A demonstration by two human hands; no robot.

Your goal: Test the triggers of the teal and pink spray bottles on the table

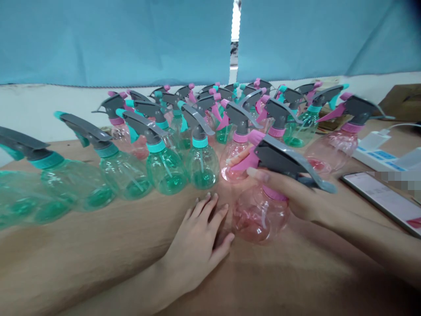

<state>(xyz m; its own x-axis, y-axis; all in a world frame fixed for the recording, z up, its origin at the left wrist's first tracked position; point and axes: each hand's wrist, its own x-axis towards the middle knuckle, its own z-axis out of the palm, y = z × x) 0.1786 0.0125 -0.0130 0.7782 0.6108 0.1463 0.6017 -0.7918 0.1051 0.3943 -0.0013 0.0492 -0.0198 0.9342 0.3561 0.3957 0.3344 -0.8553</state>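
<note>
My right hand (283, 184) is wrapped round the neck of a pink spray bottle (259, 215), which has a grey head and a pink nozzle and trigger. The bottle is near upright, close to the wooden table top. Just left of it, my left hand (200, 232) lies palm down on the table, fingers spread, holding nothing. Beyond my left fingertips stands a green spray bottle (202, 164) with a turquoise collar. Another green spray bottle (166, 169) is beside it. Behind the held bottle, partly covered by it, is a second pink spray bottle (226, 160).
Several more green and pink spray bottles crowd the table (108, 259), reaching left and back toward the wall. To the right lie a phone (381, 197) and a white power strip (378, 156) with plugs. A cardboard box (403, 103) sits far right. Blue curtains (115, 44) hang behind.
</note>
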